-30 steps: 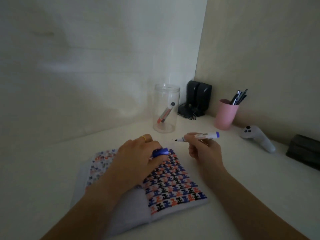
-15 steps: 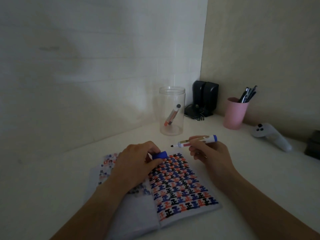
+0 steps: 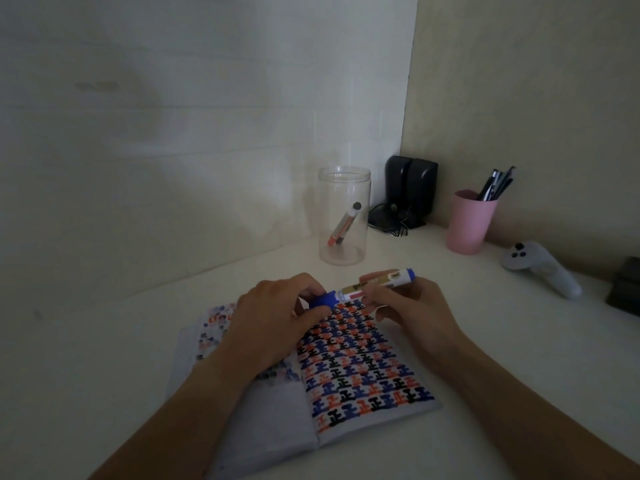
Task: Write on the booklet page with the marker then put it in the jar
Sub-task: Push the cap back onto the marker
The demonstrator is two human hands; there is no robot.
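An open booklet (image 3: 363,372) lies on the white desk, its right page filled with rows of blue, orange and black marks. Above its top edge my right hand (image 3: 412,306) grips a blue marker (image 3: 377,284) by the barrel, lying nearly level. My left hand (image 3: 277,323) pinches the blue cap (image 3: 323,301), which sits over the marker's tip. A clear plastic jar (image 3: 344,216) stands upright behind the booklet, lidless, with an orange marker (image 3: 343,225) and a black one leaning inside.
Two black speakers (image 3: 412,188) with cables stand in the corner. A pink cup (image 3: 469,221) of pens is to their right, then a white controller (image 3: 540,268) and a dark box (image 3: 625,292) at the right edge. Walls close off the back.
The marker's bare tip was apart from the cap in my left hand; now the two hands have met and the cap covers the tip.
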